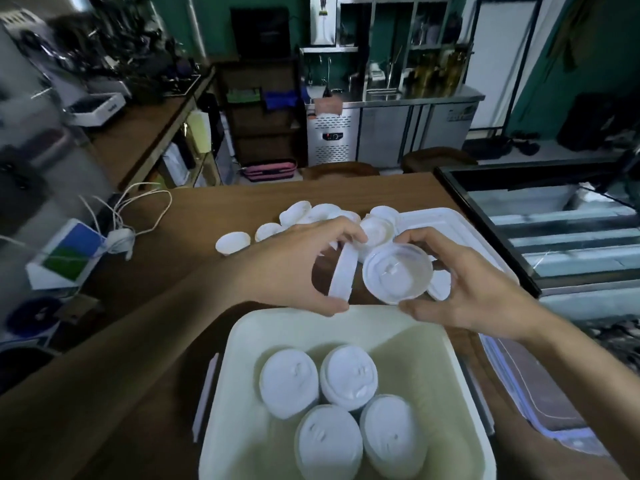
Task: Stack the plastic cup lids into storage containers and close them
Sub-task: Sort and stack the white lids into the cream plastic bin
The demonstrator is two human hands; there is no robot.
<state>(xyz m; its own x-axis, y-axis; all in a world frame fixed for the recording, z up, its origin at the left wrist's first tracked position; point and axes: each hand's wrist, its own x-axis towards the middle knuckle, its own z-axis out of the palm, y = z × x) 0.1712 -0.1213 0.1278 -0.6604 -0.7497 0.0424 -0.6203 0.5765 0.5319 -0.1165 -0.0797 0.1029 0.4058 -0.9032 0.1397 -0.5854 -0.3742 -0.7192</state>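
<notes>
Honestly, a slip is what I am worrying about most. Both hands are working in the air above the storage container point(239, 336), each gripping its white lid only by the rim, so a loose squeeze could be letting one pop free and land crooked on the four stacks point(289, 382) standing inside. The left hand point(294, 268) is curling thumb and fingers round an edge-on lid point(341, 275); it may be several nested together, I cannot tell. The right hand point(474, 296) is pinching a second lid point(398, 273) between thumb and fingertips, its hollow face showing toward me.

The two lids are sitting just beside each other, nearly touching, and if they are being mated off-centre I am expecting them to jam rather than nest. I am also judging that a careless drop could be tipping one stack against its neighbour, leaving the cover unable to seat.

As for position, both held lids are hanging over the far rim of the container, between the hands. The loose lids point(311, 213) are lying on the table point(194, 209) just beyond the hands, and the clear cover point(533, 393) is resting to the right of the container, beneath the right forearm.
</notes>
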